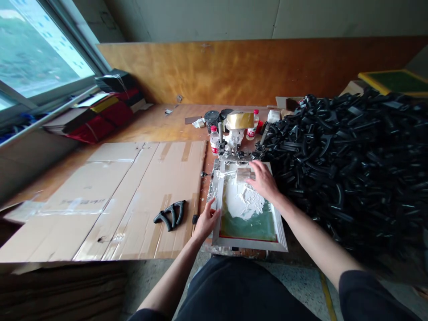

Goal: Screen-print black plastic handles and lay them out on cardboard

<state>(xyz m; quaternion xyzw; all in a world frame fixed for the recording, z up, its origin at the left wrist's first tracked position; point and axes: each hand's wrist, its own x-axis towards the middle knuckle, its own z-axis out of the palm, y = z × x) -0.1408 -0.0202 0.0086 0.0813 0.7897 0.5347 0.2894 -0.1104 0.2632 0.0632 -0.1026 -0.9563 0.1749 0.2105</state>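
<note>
A pale flat block (244, 174) stands near the far end of a metal frame (250, 244), at the upper edge of a spread of white paste (245, 200). The right hand (263, 179) is at the block's right end, thumb and fingers parted around it; whether they grip it firmly I cannot tell. The left hand (207, 219) is half open at the frame's left edge, with nothing seen between thumb and fingers. With so little of the block covered, it could twist or slip into the paste, and paste on the fingers would likely smear. An uneven push could shift the frame. On cardboard (127, 187) to the left lies a black plastic part (173, 216); right of the frame, a heap of black parts (314, 165) sits close enough that a stray elbow might topple some.
</note>
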